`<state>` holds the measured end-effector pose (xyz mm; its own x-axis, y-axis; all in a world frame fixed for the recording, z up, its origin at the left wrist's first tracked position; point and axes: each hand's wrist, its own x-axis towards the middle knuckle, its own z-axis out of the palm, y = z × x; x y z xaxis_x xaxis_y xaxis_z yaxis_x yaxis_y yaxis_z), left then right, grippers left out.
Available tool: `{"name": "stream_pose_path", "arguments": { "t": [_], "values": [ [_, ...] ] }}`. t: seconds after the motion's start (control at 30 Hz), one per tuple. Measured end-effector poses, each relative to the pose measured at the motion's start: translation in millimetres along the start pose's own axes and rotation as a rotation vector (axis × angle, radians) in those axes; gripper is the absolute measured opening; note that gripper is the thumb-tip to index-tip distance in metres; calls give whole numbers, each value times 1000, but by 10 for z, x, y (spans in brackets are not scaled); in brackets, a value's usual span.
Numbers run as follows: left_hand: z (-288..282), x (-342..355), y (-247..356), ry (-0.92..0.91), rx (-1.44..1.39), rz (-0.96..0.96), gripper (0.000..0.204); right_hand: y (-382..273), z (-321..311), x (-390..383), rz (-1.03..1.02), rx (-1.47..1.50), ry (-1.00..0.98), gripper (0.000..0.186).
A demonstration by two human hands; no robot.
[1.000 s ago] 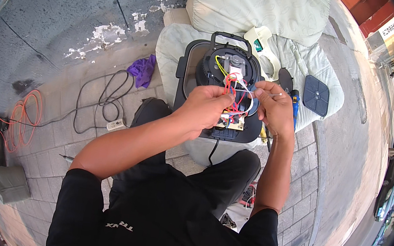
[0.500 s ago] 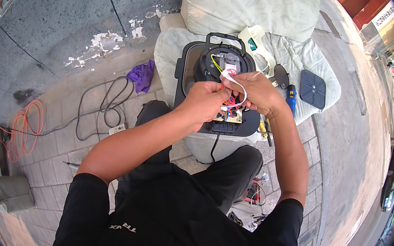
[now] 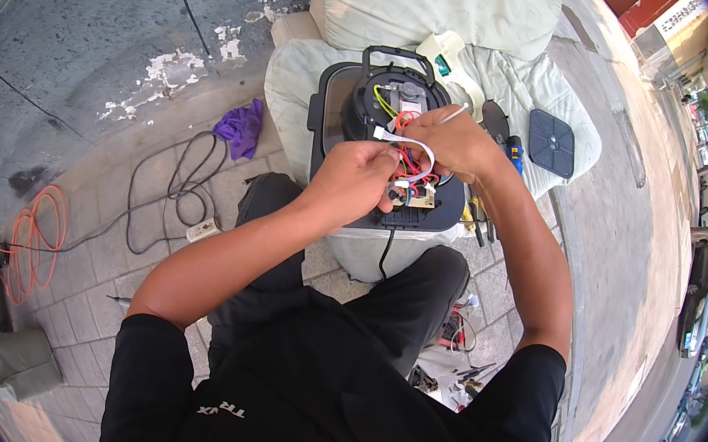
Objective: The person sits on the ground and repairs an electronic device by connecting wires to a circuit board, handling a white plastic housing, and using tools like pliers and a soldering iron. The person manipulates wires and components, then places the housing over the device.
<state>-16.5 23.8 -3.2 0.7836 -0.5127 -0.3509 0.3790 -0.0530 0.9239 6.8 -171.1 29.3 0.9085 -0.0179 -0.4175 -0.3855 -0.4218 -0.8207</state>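
Wires point(image 3: 408, 164) between left grip point(image 3: 350, 178) and right point(image 3: 451, 147)

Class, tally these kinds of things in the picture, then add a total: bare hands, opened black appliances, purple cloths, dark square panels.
Bare hands: 2
Opened black appliance: 1
Purple cloth: 1
Dark square panel: 1
Total: 5

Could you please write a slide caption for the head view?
Left hand and right hand work among the coloured wires of an opened black appliance on pale padding.
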Motion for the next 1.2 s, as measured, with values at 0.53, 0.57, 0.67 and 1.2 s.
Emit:
{"name": "stream_pose_path", "arguments": {
  "t": [0.53, 0.57, 0.67, 1.2],
  "values": [
    [-249, 87, -96, 240, 864, 574, 25, -18, -64, 58, 42, -172, -99, 19],
    [-215, 102, -63, 238, 917, 590, 24, -7, -80, 55, 44, -152, -99, 19],
    [-223, 169, -23, 223, 931, 630, 21, -3, -101, 18, 48, -75, -138, 18],
    [-396, 558, 99, -84, 342, 633, 14, -7, -135, -171, -96, -147, -38, 19]
  ]
}}
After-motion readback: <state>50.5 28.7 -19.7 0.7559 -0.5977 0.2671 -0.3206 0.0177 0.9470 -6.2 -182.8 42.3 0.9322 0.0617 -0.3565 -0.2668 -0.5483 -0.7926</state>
